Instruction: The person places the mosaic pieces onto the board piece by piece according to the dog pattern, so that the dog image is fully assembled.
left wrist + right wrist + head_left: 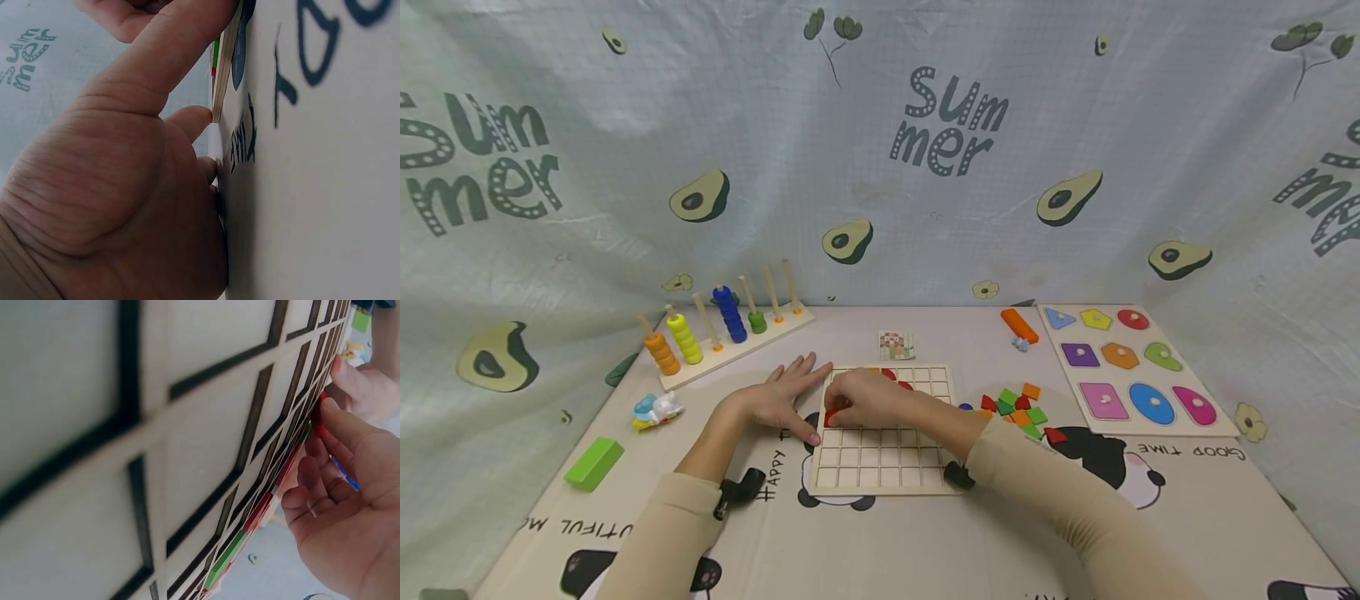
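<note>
A pale wooden grid board (880,457) lies on the table between the hands. The left hand (780,398) spreads its straight fingers on the table, with thumb and index finger against the board's left edge. Over the left columns, the right hand (868,398) pinches a small red piece (319,415) between thumb and fingertips, right at the board's surface. Red pieces (889,375) lie in the far rows; a green piece (226,559) shows there in the right wrist view. The right hand covers part of the grid.
Loose coloured pieces (1017,408) lie right of the board. A stacking-ring rack (741,346) stands back left, a shape-puzzle board (1138,367) back right. A picture card (897,345), an orange block (1019,326), a green block (594,464) and a small toy figure (657,412) lie around.
</note>
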Tool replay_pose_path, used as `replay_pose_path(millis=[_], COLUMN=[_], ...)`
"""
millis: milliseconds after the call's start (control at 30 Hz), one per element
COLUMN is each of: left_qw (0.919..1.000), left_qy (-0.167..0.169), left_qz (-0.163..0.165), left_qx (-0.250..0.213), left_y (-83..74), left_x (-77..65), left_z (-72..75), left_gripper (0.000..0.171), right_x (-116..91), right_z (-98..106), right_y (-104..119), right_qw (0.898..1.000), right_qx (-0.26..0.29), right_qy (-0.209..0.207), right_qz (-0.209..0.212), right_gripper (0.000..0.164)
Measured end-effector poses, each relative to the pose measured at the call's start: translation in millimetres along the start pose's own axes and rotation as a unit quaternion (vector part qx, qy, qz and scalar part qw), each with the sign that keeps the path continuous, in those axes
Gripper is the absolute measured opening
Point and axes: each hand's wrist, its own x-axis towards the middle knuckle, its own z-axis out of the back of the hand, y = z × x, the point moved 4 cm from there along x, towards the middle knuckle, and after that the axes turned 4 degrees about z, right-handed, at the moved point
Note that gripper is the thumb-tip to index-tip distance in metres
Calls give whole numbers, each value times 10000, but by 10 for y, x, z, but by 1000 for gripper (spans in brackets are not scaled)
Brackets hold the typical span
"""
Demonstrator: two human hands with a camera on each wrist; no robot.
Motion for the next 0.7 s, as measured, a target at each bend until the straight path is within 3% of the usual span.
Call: replay_pose_path(millis=[300, 433, 567, 700], left_qw=[10000, 10000, 10000, 10000], left_qy=[11, 21, 16, 1], left_qz=[2, 0, 15, 68], left_qx=[-5, -7, 0, -23], left_y=[16, 25, 37, 31], left_x=[5, 12, 18, 26], left_z=[-7, -11, -14, -18], left_gripper=[123, 123, 124, 124], right_x=[-14, -69, -219, -519], right_z=[19, 99, 295, 551], right_y=[28, 13, -34, -135], right_qw=[9999, 9995, 9989, 9978], right_qx=[135, 310, 373, 313], right_qy=[41, -28, -250, -590], right_qz=[-4, 39, 129, -45], right_gripper=[6, 13, 23, 25])
